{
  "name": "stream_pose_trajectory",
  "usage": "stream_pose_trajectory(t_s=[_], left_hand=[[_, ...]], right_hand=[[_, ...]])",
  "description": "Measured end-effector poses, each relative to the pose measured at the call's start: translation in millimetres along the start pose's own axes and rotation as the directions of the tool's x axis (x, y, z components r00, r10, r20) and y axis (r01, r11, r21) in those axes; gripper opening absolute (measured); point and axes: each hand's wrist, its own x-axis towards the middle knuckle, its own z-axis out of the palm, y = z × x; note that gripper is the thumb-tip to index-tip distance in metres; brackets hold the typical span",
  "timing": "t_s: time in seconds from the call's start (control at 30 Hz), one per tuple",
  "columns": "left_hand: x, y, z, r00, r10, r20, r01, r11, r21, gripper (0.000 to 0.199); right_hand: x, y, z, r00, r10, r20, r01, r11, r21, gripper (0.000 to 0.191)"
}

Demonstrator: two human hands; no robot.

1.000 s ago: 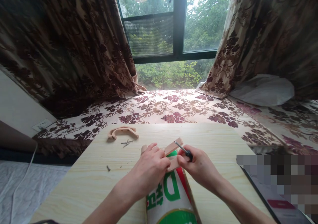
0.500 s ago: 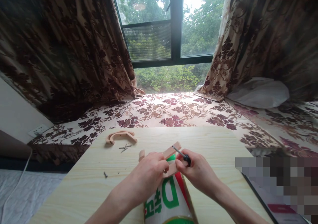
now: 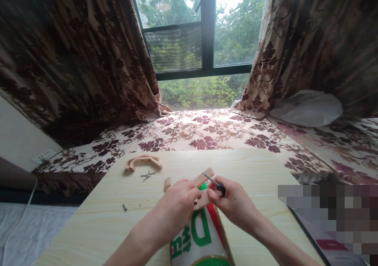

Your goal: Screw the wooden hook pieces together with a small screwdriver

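Note:
My left hand [image 3: 174, 201] is closed around pale wooden pieces. One wooden bar [image 3: 203, 177] slants up past its fingertips, and a lower wooden piece [image 3: 202, 202] with a dark hole shows beneath them. A rounded wooden end [image 3: 167, 184] sticks out behind the knuckles. In my right hand [image 3: 238, 201] is a screwdriver [image 3: 210, 178], its black handle between the fingers and its metal shaft pointing up and left. The right fingertips also reach the lower wooden piece. Under both hands lies a white, green and red printed container [image 3: 203, 234], partly hidden by them.
On the light wooden table [image 3: 103, 226], curved wooden parts [image 3: 144, 160] lie at the far left beside several screws [image 3: 147, 175]. A single screw [image 3: 124, 207] is nearer. A pixelated dark-edged object [image 3: 333, 226] occupies the right edge. Behind is a flower-patterned ledge [image 3: 203, 130].
The whole view has shifted very slightly. Both hands keep the same grip, and the screwdriver and wooden pieces stay in almost the same place.

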Motion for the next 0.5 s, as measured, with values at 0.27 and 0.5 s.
stream_pose_trajectory(t_s=[0.27, 0.5], left_hand=[[3.8, -1.4, 9.4, 0.999, 0.037, -0.031, -0.036, 0.999, 0.036, 0.016], [5.6, -5.2, 20.4, 0.994, 0.090, -0.064, -0.086, 0.994, 0.061, 0.011]], right_hand=[[0.2, -0.7, 1.2, 1.000, 0.008, 0.002, -0.008, 1.000, 0.022, 0.011], [-0.3, -0.8, 1.1, 1.000, 0.006, 0.006, -0.006, 1.000, 0.018, 0.012]])
